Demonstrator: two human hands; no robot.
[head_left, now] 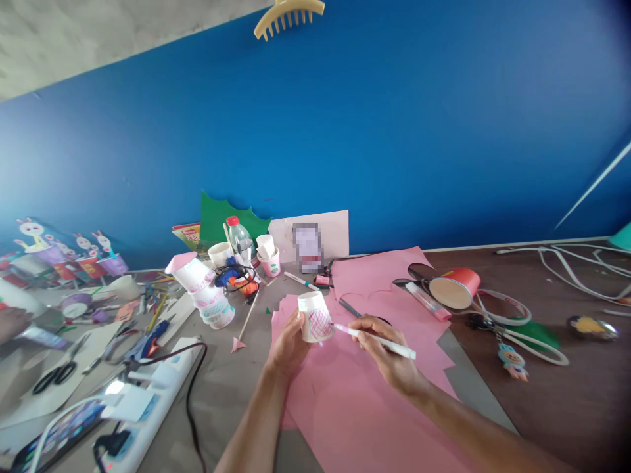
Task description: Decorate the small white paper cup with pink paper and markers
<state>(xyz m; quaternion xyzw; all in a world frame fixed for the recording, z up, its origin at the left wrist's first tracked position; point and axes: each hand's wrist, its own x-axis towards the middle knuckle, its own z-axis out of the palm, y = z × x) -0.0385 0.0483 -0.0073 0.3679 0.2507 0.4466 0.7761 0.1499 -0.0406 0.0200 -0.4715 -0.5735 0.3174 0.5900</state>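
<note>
The left hand (288,345) wraps its fingers around a small white paper cup (315,317), held upside down above the pink paper sheet (355,407). The right hand (382,345) pinches a white marker (377,339) — tip touching the cup's side, where a pink crosshatch pattern is drawn. No writing on the cup or marker can be read. Under both hands the pink sheet lies bare, its jagged cut edge just left of the cup. Left of the grip — a power strip (148,394) with a dark cord, a glue gun (150,341) and stacked cups (210,299). Right, a red cup (456,287) lies on its side. Beyond, a plastic bottle (240,238) stands before the blue wall (394,131).
</note>
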